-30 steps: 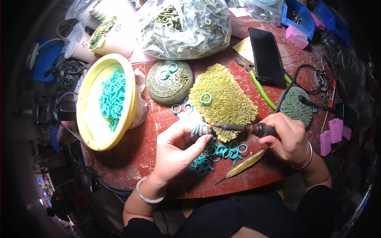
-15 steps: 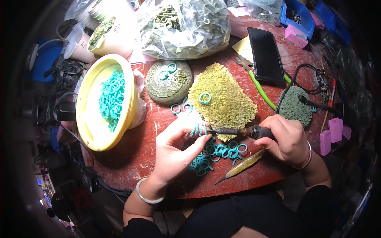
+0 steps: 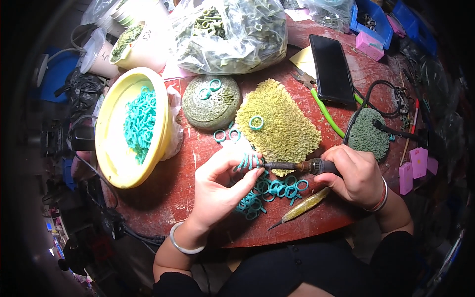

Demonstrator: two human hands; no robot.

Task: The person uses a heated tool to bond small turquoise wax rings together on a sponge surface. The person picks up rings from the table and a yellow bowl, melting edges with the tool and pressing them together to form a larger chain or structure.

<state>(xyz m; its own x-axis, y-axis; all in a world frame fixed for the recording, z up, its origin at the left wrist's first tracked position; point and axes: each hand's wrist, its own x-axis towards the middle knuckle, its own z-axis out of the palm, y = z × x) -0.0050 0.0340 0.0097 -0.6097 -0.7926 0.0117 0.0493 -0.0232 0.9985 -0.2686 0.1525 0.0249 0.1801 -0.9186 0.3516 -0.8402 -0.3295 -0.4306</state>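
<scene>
My left hand (image 3: pixel 210 190) is closed, with several teal wax rings (image 3: pixel 249 160) at its fingers, thumb and fingertips pinched at the outermost one. My right hand (image 3: pixel 358 173) grips the dark handle of a soldering iron (image 3: pixel 309 167) from the right. The iron's tip meets the rings at my left fingertips; the exact contact is too small to make out. Below my hands lies a heap of loose teal rings (image 3: pixel 279 189), partly hidden by the left hand. A thin-pointed tool with a yellowish handle (image 3: pixel 306 205) rests beside it.
A yellow slab (image 3: pixel 282 123) and a round greenish block (image 3: pixel 210 110) carry a few rings. A yellow basin (image 3: pixel 106 128) of teal pieces stands left. Behind are a clear bag (image 3: pixel 257 47), a black phone (image 3: pixel 331 69) and green-handled pliers (image 3: pixel 324 111). A green pad (image 3: pixel 368 133) sits right.
Almost nothing differs. My right hand and the iron have shifted very slightly, while the left hand keeps its pinch on the rings.
</scene>
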